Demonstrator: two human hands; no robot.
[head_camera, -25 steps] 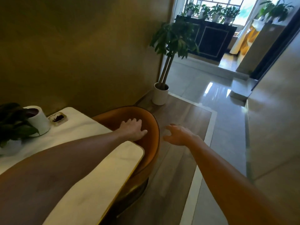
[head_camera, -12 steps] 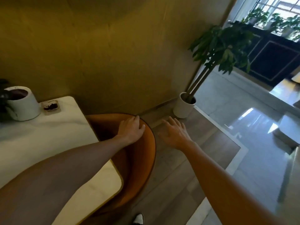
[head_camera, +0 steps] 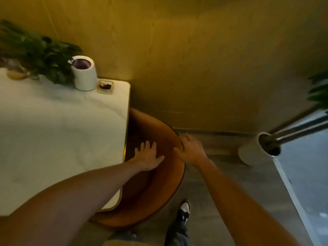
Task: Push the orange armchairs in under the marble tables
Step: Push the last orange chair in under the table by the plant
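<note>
Orange armchair (head_camera: 159, 189) at lower centre sits partly under marble counter (head_camera: 58, 132); left hand (head_camera: 148, 155) spread flat inside the backrest, right hand (head_camera: 190, 148) spread over its rim.

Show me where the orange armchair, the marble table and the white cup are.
orange armchair (head_camera: 160, 190): head view, inner side of the curved backrest.
marble table (head_camera: 58, 139): head view, bare middle of the top.
white cup (head_camera: 85, 77): head view, outer wall.

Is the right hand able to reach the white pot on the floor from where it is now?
Probably yes. The right hand rests on the armchair rim, and only bare floor lies between it and the white pot. The person may need to lean or step.
</note>
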